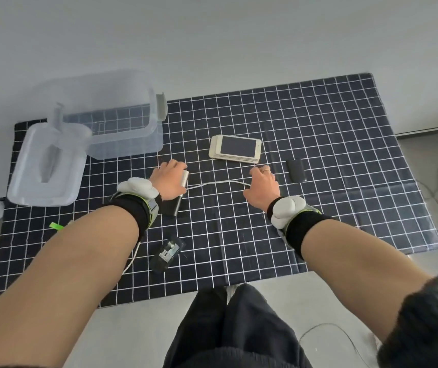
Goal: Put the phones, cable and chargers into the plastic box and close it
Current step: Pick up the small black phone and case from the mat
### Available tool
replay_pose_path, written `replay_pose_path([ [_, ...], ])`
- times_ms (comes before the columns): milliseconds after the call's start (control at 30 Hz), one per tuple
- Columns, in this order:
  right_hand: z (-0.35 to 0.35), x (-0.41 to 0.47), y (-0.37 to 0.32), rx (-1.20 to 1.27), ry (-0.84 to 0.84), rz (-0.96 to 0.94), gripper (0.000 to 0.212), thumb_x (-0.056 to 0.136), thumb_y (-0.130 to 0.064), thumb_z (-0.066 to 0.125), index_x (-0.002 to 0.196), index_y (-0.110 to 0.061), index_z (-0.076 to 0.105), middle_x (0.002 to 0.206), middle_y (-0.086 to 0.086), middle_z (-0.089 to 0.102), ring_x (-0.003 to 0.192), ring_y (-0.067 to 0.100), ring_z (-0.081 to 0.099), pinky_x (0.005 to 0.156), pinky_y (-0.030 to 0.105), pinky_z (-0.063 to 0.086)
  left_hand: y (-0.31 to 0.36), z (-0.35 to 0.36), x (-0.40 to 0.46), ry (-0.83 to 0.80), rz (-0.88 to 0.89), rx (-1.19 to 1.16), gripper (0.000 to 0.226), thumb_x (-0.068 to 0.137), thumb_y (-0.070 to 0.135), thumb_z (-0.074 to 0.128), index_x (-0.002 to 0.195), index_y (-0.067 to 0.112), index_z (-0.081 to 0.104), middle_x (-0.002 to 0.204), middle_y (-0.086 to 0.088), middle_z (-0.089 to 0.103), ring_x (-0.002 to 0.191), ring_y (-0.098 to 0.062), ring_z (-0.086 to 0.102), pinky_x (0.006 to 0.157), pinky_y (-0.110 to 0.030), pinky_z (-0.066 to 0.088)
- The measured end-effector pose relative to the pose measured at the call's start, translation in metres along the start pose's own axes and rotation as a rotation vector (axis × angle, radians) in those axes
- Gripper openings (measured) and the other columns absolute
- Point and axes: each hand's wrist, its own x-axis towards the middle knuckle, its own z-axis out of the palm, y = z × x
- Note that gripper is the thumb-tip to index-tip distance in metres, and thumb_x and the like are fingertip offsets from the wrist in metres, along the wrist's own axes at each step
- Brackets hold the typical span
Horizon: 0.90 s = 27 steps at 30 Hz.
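The translucent plastic lid (45, 168) lies off beside the clear plastic box (122, 123), which looks empty, so nothing is packed yet. The left hand (168, 179) curls around a silver cylindrical charger (183, 177); the right hand (263, 185) pinches the thin white cable (212, 184). The stacked pale phones (236, 148) and small black charger (296, 171) wait on the checked cloth (318, 155).

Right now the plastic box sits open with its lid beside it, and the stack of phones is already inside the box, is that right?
Not quite. The plastic box does sit open with its lid beside it, but the stack of phones is not inside: it lies on the checked cloth, to the right of the box. The head view shows this.
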Motion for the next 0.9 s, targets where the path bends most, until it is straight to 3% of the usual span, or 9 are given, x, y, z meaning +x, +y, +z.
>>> replay_pose_path([
  [300, -0.01, -0.009, 0.06, 0.028, -0.003, 0.227, 0.04, 0.083, -0.018, 0.061, 0.119, -0.005, 0.05, 0.145, 0.018, 0.035, 0.127, 0.038, 0.042, 0.1, 0.047, 0.043, 0.041, 0.033, 0.0, -0.045, 0.039, -0.043, 0.06, 0.087, 0.03, 0.066, 0.14, 0.017, 0.043, 0.141, -0.008, 0.041, 0.131, -0.03, 0.038, 0.102, -0.047, 0.041],
  [433, -0.017, -0.023, 0.081, -0.038, -0.171, 0.301, 0.065, 0.077, -0.037, 0.074, 0.128, -0.007, 0.048, 0.147, 0.018, 0.035, 0.13, 0.038, 0.041, 0.1, 0.048, 0.045, 0.064, 0.039, 0.005, -0.066, 0.056, -0.038, 0.059, 0.087, 0.032, 0.065, 0.14, 0.018, 0.044, 0.142, -0.008, 0.041, 0.131, -0.031, 0.038, 0.103, -0.046, 0.041],
  [533, -0.019, -0.035, 0.091, -0.106, -0.308, 0.301, 0.074, 0.066, -0.046, 0.084, 0.121, -0.008, 0.052, 0.126, 0.012, 0.051, 0.11, 0.032, 0.056, 0.085, 0.041, 0.051, 0.08, 0.04, 0.008, -0.072, 0.064, -0.051, 0.059, 0.087, 0.032, 0.065, 0.141, 0.018, 0.043, 0.143, -0.008, 0.04, 0.131, -0.032, 0.038, 0.104, -0.048, 0.04],
  [600, -0.016, -0.044, 0.096, -0.113, -0.362, 0.284, 0.065, 0.062, -0.041, 0.088, 0.109, -0.01, 0.056, 0.108, 0.008, 0.058, 0.093, 0.028, 0.059, 0.076, 0.038, 0.053, 0.09, 0.04, 0.009, -0.072, 0.071, -0.065, 0.059, 0.088, 0.032, 0.064, 0.142, 0.018, 0.043, 0.143, -0.008, 0.039, 0.131, -0.031, 0.037, 0.103, -0.048, 0.04],
  [667, -0.009, -0.049, 0.1, -0.109, -0.36, 0.276, 0.06, 0.064, -0.032, 0.089, 0.108, -0.008, 0.056, 0.101, 0.007, 0.061, 0.088, 0.027, 0.059, 0.074, 0.038, 0.055, 0.098, 0.041, 0.007, -0.057, 0.081, -0.062, 0.059, 0.088, 0.032, 0.064, 0.142, 0.018, 0.043, 0.143, -0.007, 0.039, 0.131, -0.031, 0.038, 0.104, -0.048, 0.039],
  [800, 0.001, -0.054, 0.101, -0.086, -0.308, 0.275, 0.065, 0.067, -0.02, 0.085, 0.12, -0.006, 0.049, 0.112, 0.011, 0.061, 0.103, 0.033, 0.062, 0.079, 0.041, 0.055, 0.102, 0.047, -0.004, -0.02, 0.08, -0.051, 0.056, 0.089, 0.031, 0.063, 0.14, 0.018, 0.044, 0.141, -0.008, 0.042, 0.128, -0.031, 0.041, 0.103, -0.046, 0.039],
  [900, 0.001, -0.055, 0.096, -0.097, -0.267, 0.22, 0.055, 0.074, -0.017, 0.076, 0.119, -0.007, 0.045, 0.104, 0.01, 0.055, 0.101, 0.033, 0.06, 0.071, 0.038, 0.051, 0.093, 0.051, -0.019, 0.005, 0.074, -0.056, 0.053, 0.089, 0.031, 0.062, 0.138, 0.017, 0.047, 0.14, -0.008, 0.045, 0.127, -0.03, 0.043, 0.103, -0.044, 0.04],
])
